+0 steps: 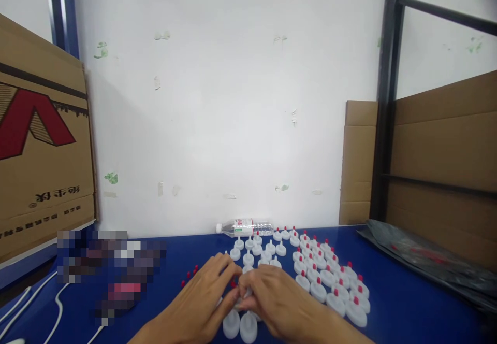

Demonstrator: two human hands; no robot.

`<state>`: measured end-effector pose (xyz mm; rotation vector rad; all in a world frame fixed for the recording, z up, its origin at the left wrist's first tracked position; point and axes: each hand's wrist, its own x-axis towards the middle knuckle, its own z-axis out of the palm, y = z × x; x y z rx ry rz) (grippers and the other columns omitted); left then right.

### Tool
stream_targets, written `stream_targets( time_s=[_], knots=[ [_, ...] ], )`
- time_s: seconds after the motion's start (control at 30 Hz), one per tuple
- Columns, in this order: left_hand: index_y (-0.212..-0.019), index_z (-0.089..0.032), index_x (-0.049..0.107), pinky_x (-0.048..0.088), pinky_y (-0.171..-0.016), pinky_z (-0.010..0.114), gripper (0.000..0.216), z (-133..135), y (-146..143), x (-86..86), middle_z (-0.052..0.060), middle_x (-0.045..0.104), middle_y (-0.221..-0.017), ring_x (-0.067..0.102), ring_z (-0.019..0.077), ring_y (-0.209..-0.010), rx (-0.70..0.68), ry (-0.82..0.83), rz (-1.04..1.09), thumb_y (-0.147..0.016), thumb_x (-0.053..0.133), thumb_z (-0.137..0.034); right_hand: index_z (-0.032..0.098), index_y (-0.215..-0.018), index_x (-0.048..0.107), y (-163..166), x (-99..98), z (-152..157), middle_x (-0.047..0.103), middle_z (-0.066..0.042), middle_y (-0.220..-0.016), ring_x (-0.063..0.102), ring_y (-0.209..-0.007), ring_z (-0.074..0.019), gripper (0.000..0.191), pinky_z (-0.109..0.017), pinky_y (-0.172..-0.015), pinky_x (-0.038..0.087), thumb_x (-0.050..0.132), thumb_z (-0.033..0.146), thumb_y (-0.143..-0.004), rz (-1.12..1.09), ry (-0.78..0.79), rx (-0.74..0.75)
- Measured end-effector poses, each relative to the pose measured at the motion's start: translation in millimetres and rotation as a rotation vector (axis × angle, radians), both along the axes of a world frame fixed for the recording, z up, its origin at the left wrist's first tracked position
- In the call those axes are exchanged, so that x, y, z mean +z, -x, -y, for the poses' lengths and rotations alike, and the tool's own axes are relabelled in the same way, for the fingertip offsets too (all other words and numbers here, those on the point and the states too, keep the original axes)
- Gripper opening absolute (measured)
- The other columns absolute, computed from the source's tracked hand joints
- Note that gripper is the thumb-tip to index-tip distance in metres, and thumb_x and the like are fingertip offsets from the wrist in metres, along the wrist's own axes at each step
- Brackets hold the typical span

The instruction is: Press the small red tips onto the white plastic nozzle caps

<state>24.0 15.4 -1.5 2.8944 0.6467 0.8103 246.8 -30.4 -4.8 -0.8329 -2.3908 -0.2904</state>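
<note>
My left hand (205, 295) and my right hand (272, 295) meet at the front middle of the table, fingertips nearly touching. A small red tip cap (233, 284) shows between my left thumb and index finger. Curled tightly, my right fingers are closed around a white nozzle cap (247, 293), mostly hidden by them. Just below the hands stand two white nozzle caps without red tips (248, 327). Several more bare nozzle caps (248, 257) are set out behind my fingers. On the right are rows of nozzle caps with red tips (318, 291). Several loose red tips (189, 275) lie left of my left hand.
A clear plastic bottle (244, 227) lies on its side by the white wall. Pixelated items with white cables (59, 302) occupy the left of the blue table (404, 287). A dark plastic bag (430, 261) lies at right. Cardboard boxes (42, 178) flank the table.
</note>
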Motion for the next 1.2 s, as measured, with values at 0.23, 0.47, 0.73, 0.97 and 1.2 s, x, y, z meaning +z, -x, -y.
stream_targets(
  time_s=[0.23, 0.47, 0.73, 0.97, 1.2],
  knots=[
    [-0.092, -0.023, 0.053, 0.043, -0.095, 0.034, 0.031, 5.0, -4.1, 7.1, 0.001, 0.057, -0.094, 0.055, 0.0203, -0.093, -0.021, 0.179, 0.032, -0.110, 0.030, -0.034, 0.021, -0.109, 0.050, 1.7, -6.5, 0.8, 0.073, -0.006, -0.096, 0.068, -0.081, -0.0188, 0.018, -0.030, -0.075, 0.050, 0.043, 0.037, -0.109, -0.073, -0.008, 0.017],
    [-0.070, -0.023, 0.039, 0.035, -0.060, 0.027, 0.053, -12.1, -2.7, 1.2, -0.004, 0.038, -0.066, 0.038, 0.0162, -0.064, 0.090, 0.617, 0.295, -0.106, 0.027, -0.060, 0.023, -0.122, 0.050, -16.8, 10.5, -5.8, 0.070, -0.006, -0.115, 0.066, -0.106, -0.0212, 0.018, -0.032, -0.091, 0.052, 0.054, 0.025, -0.104, -0.066, 0.068, -0.037],
    [-0.087, -0.023, 0.059, 0.044, -0.080, 0.032, 0.034, -22.1, 3.4, 2.1, 0.001, 0.061, -0.087, 0.054, 0.0208, -0.085, 0.219, 0.214, 0.128, -0.108, 0.038, -0.039, 0.022, -0.114, 0.067, -66.3, 21.7, -41.9, 0.071, -0.008, -0.113, 0.069, -0.101, -0.0240, 0.024, -0.034, -0.087, 0.049, 0.046, 0.018, -0.103, -0.146, 0.157, -0.608],
    [-0.102, -0.027, 0.067, 0.049, -0.078, 0.031, 0.023, -28.0, 3.1, -17.8, 0.000, 0.065, -0.090, 0.059, 0.0194, -0.082, 0.180, 0.191, 0.061, -0.106, 0.046, -0.033, 0.020, -0.089, 0.076, -82.5, 5.2, -56.8, 0.074, -0.008, -0.099, 0.069, -0.098, -0.0248, 0.014, -0.030, -0.079, 0.046, 0.062, 0.019, -0.091, -0.113, 0.258, -0.762],
    [-0.102, -0.025, 0.067, 0.045, -0.092, 0.039, 0.026, -27.8, 6.2, -15.4, 0.003, 0.067, -0.099, 0.060, 0.0223, -0.096, 0.196, 0.107, -0.001, -0.108, 0.042, -0.027, 0.022, -0.097, 0.078, -76.0, 8.0, -53.9, 0.079, -0.005, -0.092, 0.072, -0.094, -0.0237, 0.014, -0.029, -0.077, 0.045, 0.065, 0.022, -0.092, -0.059, 0.317, -0.803]
  ],
)
